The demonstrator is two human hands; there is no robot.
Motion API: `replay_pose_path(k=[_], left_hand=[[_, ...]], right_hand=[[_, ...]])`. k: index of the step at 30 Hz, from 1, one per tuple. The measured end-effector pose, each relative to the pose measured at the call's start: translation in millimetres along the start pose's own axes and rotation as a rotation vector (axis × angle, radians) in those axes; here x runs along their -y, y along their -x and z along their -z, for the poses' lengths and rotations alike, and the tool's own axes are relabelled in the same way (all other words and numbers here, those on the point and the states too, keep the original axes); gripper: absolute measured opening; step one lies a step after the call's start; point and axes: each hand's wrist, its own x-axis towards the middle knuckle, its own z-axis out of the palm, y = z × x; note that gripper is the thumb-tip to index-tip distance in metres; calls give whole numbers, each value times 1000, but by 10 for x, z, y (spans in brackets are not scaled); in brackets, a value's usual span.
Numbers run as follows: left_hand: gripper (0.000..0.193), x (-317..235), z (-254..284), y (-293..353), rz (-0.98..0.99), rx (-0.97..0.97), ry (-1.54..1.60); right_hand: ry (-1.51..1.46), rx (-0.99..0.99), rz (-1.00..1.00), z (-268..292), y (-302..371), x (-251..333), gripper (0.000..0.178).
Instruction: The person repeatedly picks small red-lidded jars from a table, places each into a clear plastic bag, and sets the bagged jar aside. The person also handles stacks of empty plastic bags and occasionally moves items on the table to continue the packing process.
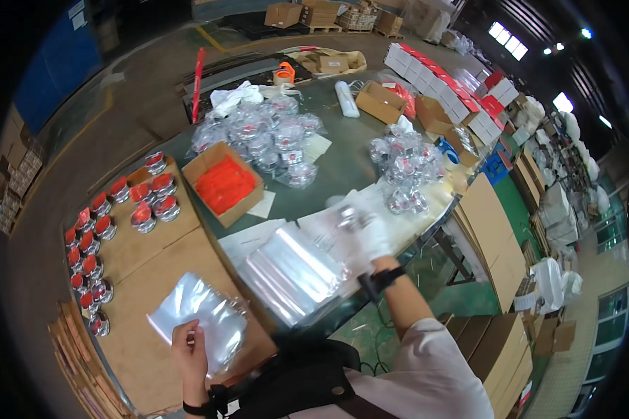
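My left hand (191, 348), bare, has its fingers curled closed at the near edge of a clear plastic bag (213, 318) on brown cardboard. My right hand (372, 236), in a white glove, reaches over the table and is blurred by motion. In its fingers is a shiny round metal part (348, 218), smeared too. Just below lies a stack of clear plastic bags (293, 269) on white paper. Ahead of that hand is a pile of bagged metal parts (403, 164).
Several metal parts with red tops (166, 207) stand in rows on the cardboard sheet (154, 279) at left. A carton of red pieces (223, 185) sits beside a larger heap of bagged parts (258, 133). Red-and-white boxes (430, 80) line the far right; a tape roll (449, 152) lies nearer.
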Motion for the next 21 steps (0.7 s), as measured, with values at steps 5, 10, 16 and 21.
replay_pose_path(k=[5, 10, 16, 21], left_hand=[[31, -45, -444, -419, -78, -173, -445], [35, 336, -521, -556, 60, -189, -581], [16, 87, -278, -325, 1, -220, -98], [21, -117, 246, 133, 51, -353, 71]], right_hand=[[927, -278, -139, 1243, -1194, -880, 23], [919, -254, -64, 968, -1440, -490, 48], [-321, 870, 128, -954, 379, 1117, 16], [19, 1151, 373, -2093, 1612, 2187, 24]])
